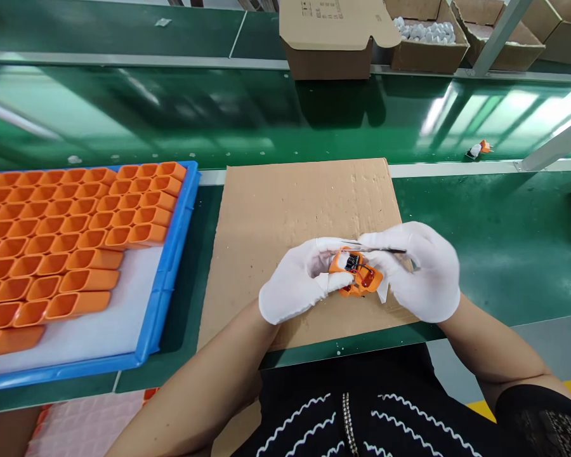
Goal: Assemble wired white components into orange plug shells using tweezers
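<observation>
My left hand (308,276), in a white glove, is closed around a small orange plastic housing (370,279) with a black component and dark wires inside. The housing's open side faces up, above the cardboard sheet. Between the fingers of my right hand (421,270), also gloved in white, is a thin pair of metal tweezers (396,251), lying across the top edge of the housing with its tip toward my left fingers. A small white flap (383,291) hangs beside the housing under my right fingers; I cannot tell what it belongs to.
A flat cardboard sheet (276,209) covers the green bench in front of me. To the left, a blue tray (159,304) holds rows of orange sleeves (85,257). Cardboard boxes (330,60) line the shelf behind, one with white parts (426,32). A small orange-and-white piece (478,150) lies back right.
</observation>
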Motion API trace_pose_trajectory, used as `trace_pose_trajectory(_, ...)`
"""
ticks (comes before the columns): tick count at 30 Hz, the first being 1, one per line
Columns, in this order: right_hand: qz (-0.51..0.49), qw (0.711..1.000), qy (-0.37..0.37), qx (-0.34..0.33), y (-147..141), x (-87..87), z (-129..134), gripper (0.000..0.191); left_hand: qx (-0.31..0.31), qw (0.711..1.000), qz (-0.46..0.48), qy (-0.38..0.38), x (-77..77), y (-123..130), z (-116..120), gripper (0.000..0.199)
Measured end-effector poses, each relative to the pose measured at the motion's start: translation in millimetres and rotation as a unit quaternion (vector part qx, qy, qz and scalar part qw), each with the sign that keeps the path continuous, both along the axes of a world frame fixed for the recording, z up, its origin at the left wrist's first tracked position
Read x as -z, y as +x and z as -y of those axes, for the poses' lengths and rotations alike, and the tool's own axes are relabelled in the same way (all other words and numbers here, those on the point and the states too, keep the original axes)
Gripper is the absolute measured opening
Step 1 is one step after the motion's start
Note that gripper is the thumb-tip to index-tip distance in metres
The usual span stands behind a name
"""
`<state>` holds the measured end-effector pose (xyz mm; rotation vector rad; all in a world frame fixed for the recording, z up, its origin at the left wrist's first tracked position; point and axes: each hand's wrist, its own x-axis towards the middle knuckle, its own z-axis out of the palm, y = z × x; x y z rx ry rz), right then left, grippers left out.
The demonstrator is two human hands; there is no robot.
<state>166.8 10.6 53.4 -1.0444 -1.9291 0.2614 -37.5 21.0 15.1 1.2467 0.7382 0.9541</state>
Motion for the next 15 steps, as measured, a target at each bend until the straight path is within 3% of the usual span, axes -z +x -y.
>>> trace_pose_trajectory(3, -0.065, 0.989, -0.131, -0.006, -8, -0.6, -1, 0.013, 0.034, 0.999, -0.004, 0.004, -0.8, 3, 1, 0.033)
trace_pose_trajectory(6, -0.108, 0.954, -0.280, 0.016, -9, -1.6, -6, 0.020, 0.049, 0.999, -0.008, -0.007, -0.2, 6, 2, 0.033)
trace_pose_trajectory(8, -0.130, 0.932, -0.337, 0.022, -9, -1.3, -9, 0.024, 0.053, 0.999, -0.011, -0.008, 0.2, 8, 3, 0.033)
trace_pose_trajectory(11, -0.123, 0.937, -0.327, 0.002, -8, 2.1, -11, 0.029, 0.064, 0.998, -0.017, -0.002, 0.4, 8, 4, 0.033)
trace_pose_trajectory(15, -0.079, 0.970, -0.226, 0.036, 2, 4.1, -16, 0.028, 0.065, 0.997, -0.001, -0.042, 0.8, 1, 4, 0.038)
